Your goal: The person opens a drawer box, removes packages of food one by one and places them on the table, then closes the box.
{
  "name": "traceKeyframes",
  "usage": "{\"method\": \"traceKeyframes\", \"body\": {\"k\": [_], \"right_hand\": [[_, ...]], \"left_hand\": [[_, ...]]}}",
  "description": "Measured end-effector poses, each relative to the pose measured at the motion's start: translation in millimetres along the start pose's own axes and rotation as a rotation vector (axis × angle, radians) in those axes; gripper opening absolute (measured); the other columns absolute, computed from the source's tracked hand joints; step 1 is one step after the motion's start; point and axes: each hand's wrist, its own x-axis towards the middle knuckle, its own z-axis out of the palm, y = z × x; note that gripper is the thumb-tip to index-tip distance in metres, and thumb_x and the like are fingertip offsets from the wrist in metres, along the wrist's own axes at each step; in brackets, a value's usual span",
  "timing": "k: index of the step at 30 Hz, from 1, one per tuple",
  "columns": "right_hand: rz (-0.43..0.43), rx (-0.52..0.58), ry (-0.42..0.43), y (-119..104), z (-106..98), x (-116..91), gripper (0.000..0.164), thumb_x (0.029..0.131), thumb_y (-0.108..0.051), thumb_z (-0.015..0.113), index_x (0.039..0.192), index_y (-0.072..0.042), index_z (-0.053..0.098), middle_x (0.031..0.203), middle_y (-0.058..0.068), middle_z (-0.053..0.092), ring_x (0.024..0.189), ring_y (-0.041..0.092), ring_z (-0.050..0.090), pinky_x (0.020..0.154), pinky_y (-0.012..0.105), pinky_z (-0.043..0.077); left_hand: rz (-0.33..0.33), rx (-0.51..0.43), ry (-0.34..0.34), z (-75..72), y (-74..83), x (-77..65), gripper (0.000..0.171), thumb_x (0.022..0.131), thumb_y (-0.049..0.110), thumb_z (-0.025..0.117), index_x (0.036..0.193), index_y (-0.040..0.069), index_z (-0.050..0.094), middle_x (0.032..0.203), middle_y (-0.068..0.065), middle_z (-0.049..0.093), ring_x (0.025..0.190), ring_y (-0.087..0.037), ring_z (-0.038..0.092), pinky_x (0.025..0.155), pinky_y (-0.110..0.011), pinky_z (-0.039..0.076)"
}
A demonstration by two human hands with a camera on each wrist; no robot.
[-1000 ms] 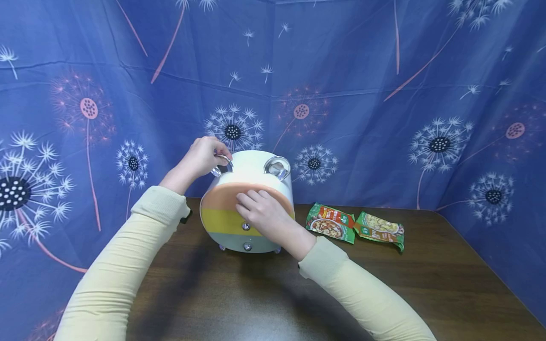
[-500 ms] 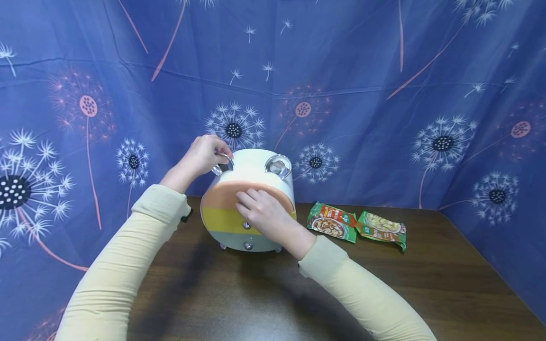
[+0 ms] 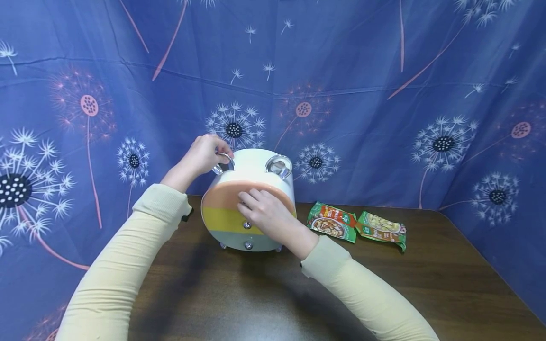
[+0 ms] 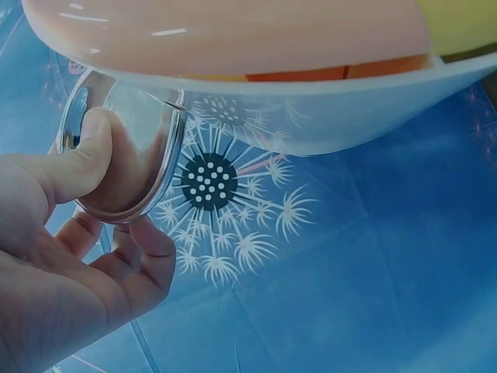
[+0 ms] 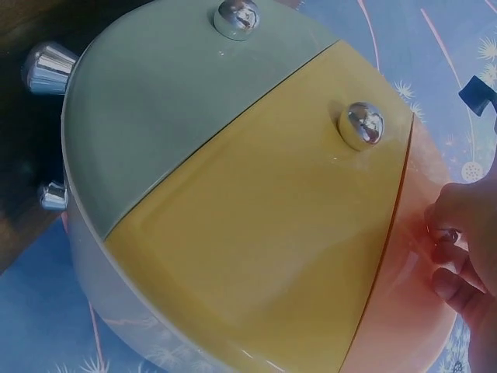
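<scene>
Head view: drum-shaped three-drawer cabinet (image 3: pixel 256 162), white body, stands on the brown desk (image 3: pixel 213 293), front facing the person.
Left hand (image 3: pixel 204 154): grip clamped on the left chrome ear (image 4: pixel 147 116) atop the cabinet; thumb on the ear's face, other fingers round its edge.
Right hand (image 3: pixel 266 213): grip together on the top knob (image 5: pixel 444 235), which the curled fingers mostly hide.
Drawers: peach drawer (image 3: pixel 223 193) on top, yellow drawer (image 3: pixel 219 215) in the middle, grey-green drawer (image 3: pixel 232 239) at the bottom.
Peach front: left wrist view shows an orange strip between it and the white rim; can't tell how far out it is.
Free knobs: middle knob (image 5: pixel 365 126), bottom knob (image 5: pixel 237 19), both chrome.
Right chrome ear (image 3: pixel 279 166): untouched.
Food packets: red-green packet (image 3: pixel 332 223) right of the cabinet, yellow-green packet (image 3: pixel 381 230) just beyond it, both lying on the desk.
Backdrop (image 3: pixel 362 128): blue cloth, dandelion print.
</scene>
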Motion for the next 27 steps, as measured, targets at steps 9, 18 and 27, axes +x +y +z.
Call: {"method": "traceKeyframes", "body": {"k": [9, 18, 27], "right_hand": [[-0.005, -0.050, -0.007, -6, -1, -10, 0.028, 0.088, -0.013, 0.063, 0.115, -0.019, 0.066, 0.121, 0.005, 0.060, 0.098, 0.021, 0.058, 0.070, 0.027, 0.046], [-0.055, -0.063, 0.020, -17, 3, -18, 0.027, 0.087, -0.014, 0.064, 0.113, -0.020, 0.066, 0.117, 0.001, 0.062, 0.103, 0.021, 0.058, 0.071, 0.028, 0.046], [-0.074, -0.050, -0.040, -26, 15, -26, 0.024, 0.088, -0.014, 0.062, 0.111, -0.020, 0.065, 0.113, -0.002, 0.061, 0.095, 0.019, 0.055, 0.068, 0.027, 0.042]], "left_hand": [[-0.009, -0.002, -0.009, 0.2, 0.4, -0.9, 0.010, 0.079, 0.009, 0.074, 0.088, 0.013, 0.075, 0.087, -0.007, 0.056, 0.084, -0.023, 0.048, 0.075, -0.038, 0.039], [-0.006, -0.011, -0.002, -0.2, 0.5, -0.9, 0.009, 0.079, 0.009, 0.075, 0.086, 0.013, 0.075, 0.087, -0.006, 0.056, 0.085, -0.023, 0.049, 0.077, -0.038, 0.039], [-0.011, -0.008, -0.001, 0.3, 1.7, -0.8, 0.008, 0.079, 0.010, 0.075, 0.086, 0.013, 0.075, 0.087, -0.006, 0.056, 0.087, -0.023, 0.048, 0.078, -0.039, 0.039]]}}
